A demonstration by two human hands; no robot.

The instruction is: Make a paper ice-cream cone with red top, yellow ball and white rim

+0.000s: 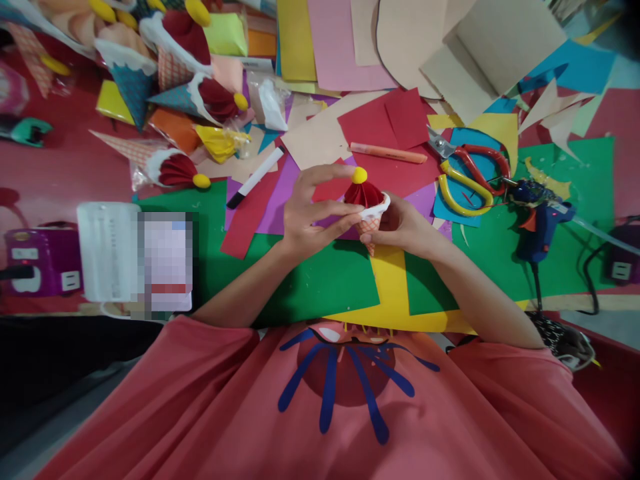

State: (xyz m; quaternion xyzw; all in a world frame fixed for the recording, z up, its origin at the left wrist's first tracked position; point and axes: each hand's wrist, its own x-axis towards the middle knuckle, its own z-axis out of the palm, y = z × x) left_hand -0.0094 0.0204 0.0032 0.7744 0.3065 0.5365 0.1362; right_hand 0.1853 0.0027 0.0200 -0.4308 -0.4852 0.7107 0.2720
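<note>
A paper ice-cream cone (369, 215) with a red pleated top, white rim and yellow ball is held between both hands above the coloured sheets. My right hand (407, 225) is wrapped round the patterned cone from the right. My left hand (313, 210) pinches the red top and white rim, its forefinger arched over toward the yellow ball.
Red-and-yellow scissors (470, 177), a blue glue gun (540, 223) with cord, an orange glue stick (387, 153) and a marker (255, 178) lie on scattered coloured paper. Several finished cones (170, 167) are piled at the back left. A purple power strip (37, 261) sits left.
</note>
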